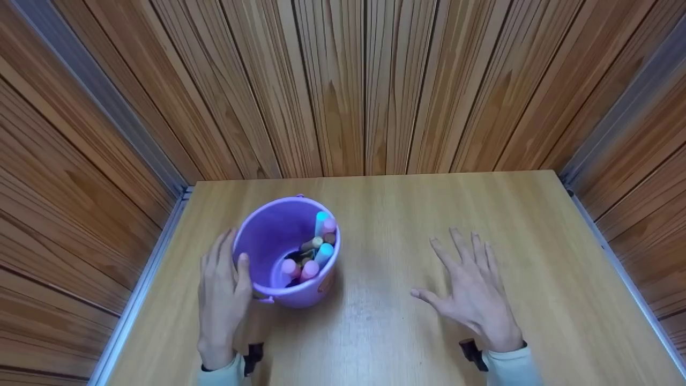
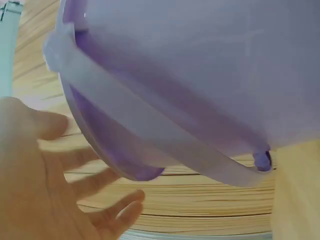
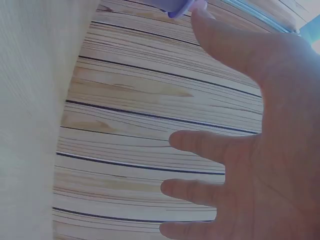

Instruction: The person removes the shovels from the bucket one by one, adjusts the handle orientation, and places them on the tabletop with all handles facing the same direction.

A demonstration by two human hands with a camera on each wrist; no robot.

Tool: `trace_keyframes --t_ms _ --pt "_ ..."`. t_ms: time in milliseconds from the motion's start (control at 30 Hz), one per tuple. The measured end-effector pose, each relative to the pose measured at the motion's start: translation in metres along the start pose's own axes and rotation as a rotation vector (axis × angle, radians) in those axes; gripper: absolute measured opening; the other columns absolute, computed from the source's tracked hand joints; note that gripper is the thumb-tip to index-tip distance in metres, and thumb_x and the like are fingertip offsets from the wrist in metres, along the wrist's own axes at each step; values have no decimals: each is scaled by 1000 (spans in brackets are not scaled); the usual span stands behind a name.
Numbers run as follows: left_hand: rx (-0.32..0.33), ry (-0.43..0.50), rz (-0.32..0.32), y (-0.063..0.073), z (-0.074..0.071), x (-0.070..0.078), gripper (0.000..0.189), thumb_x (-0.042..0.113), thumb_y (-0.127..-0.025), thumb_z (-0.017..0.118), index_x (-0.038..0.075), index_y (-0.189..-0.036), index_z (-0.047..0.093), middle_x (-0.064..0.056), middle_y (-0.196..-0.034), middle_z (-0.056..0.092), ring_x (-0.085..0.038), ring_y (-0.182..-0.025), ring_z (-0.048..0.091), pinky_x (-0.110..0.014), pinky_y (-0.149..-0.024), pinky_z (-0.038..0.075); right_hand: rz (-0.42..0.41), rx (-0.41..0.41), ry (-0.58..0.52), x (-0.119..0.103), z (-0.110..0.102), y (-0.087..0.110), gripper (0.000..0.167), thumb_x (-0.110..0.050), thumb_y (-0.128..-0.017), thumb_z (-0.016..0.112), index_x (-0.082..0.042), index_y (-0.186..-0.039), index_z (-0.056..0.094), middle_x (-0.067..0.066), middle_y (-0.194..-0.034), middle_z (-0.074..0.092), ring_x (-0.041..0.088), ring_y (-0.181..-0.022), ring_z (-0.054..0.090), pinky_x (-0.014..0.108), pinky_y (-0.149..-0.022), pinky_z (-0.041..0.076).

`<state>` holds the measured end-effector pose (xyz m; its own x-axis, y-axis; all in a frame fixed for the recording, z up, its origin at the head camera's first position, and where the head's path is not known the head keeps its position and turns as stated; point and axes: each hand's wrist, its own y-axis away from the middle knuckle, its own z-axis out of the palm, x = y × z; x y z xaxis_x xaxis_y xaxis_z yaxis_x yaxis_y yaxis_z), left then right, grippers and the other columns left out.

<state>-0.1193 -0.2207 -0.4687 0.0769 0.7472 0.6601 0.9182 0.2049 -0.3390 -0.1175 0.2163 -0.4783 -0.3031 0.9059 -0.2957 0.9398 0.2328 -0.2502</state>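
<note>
A purple bucket [image 1: 305, 297] stands left of the middle of the table, its open top facing up. Inside lie several thick, marker-like sticks [image 1: 324, 252] with blue, pink and brownish ends. Beside the bucket's left rim is my left hand [image 1: 221, 300], fingers extended and thumb overlapping the rim in the head view. From the left wrist, that hand [image 2: 45, 185] shows spread fingers right at the rim, and the bucket's handle [image 2: 135, 115] slants down across its side. My right hand [image 1: 474, 292] hovers over the right half of the table with fingers spread, holding nothing.
The light wooden table [image 1: 375, 332] ends at a wood-panelled wall [image 1: 348, 107] at the back. Panelled walls with grey metal edging [image 1: 134, 311] close in both sides. Each wrist carries a small black mount [image 1: 471, 354] near the pale sleeve.
</note>
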Motion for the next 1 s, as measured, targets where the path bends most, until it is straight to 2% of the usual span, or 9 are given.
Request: trace_keyframes --t_ms 100,200,367,467,533,700,800,900,1000 --pt "-19 120 -68 -2 -1 -7 56 26 -114 47 16 -167 36 -15 -170 39 -39 -152 42 -66 -122 42 -21 -30 -13 -3 4 -7 100 -76 -85 71 -14 -160 49 26 -173 28 61 -157 19 76 -129 11" --pt "-84 234 -139 -2 -1 -13 57 24 -114 46 13 -168 32 -16 -169 40 -37 -144 52 -58 -117 51 -65 -45 -31 -6 7 -17 97 -75 -86 71 -13 -159 52 26 -172 32 60 -157 22 73 -130 15" --pt "-182 359 -252 -3 -4 -22 53 24 -115 45 8 -165 39 -17 -162 49 -35 -130 63 -34 -100 62 -183 -26 -109 -15 11 -34 84 -66 -92 73 -13 -155 56 21 -166 45 51 -153 39 72 -126 29" --pt "-189 445 -279 -8 -7 -24 50 22 -114 47 6 -161 44 -17 -157 54 -36 -121 69 -23 -85 63 -236 -18 -147 -25 9 -49 74 -60 -97 70 -14 -154 58 17 -163 50 45 -150 47 71 -123 37" --pt "-195 483 -288 -10 -8 -24 49 22 -114 47 6 -161 45 -16 -155 54 -37 -117 72 -21 -80 64 -259 -27 -163 -34 5 -61 69 -57 -100 68 -15 -154 58 14 -162 52 41 -149 50 68 -122 40" --pt "-210 485 -319 -10 -9 -23 51 24 -114 47 9 -163 42 -14 -158 51 -35 -122 71 -21 -82 64 -314 -100 -166 -62 -8 -95 62 -52 -105 63 -16 -155 57 11 -162 53 36 -149 52 64 -122 43" --pt "-174 446 -296 -7 -7 -23 51 20 -113 49 7 -162 43 -16 -157 53 -36 -119 71 -21 -80 64 -353 -173 -168 -82 -13 -113 59 -49 -106 63 -16 -155 56 12 -163 52 36 -150 50 63 -124 42" --pt "-122 342 -204 -6 -2 -23 49 16 -112 50 5 -160 46 -17 -156 54 -36 -115 71 -22 -81 65 -407 -235 -189 -101 -14 -129 56 -43 -107 64 -15 -154 57 13 -163 52 35 -151 49 61 -125 41" --pt "-99 215 -64 -6 2 -24 47 13 -113 50 4 -159 48 -17 -164 48 -36 -133 65 -33 -100 63 -461 -272 -200 -117 -12 -142 52 -36 -107 66 -14 -153 59 14 -160 54 34 -149 52 57 -124 44"
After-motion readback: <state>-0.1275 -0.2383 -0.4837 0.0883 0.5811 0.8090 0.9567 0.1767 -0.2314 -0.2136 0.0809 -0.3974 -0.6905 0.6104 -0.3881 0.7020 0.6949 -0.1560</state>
